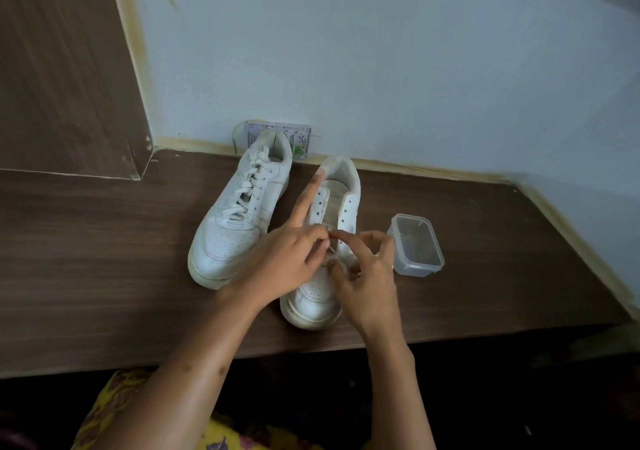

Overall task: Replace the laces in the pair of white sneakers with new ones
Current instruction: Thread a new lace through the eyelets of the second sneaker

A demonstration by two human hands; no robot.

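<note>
Dark brown wood-grain worktop (104, 249) spans the middle of the frame, front edge running along the lower part. Pale blue-grey wall (381, 51) fills the upper centre and right, with a yellowish stained strip (433, 170) where wall meets worktop. A matching dark wood panel (62, 69) stands at upper left, its lower corner chipped. A small patterned card or packet (277, 131) leans against the wall at centre. Below the worktop edge it is dark. Light is soft and even.
</note>
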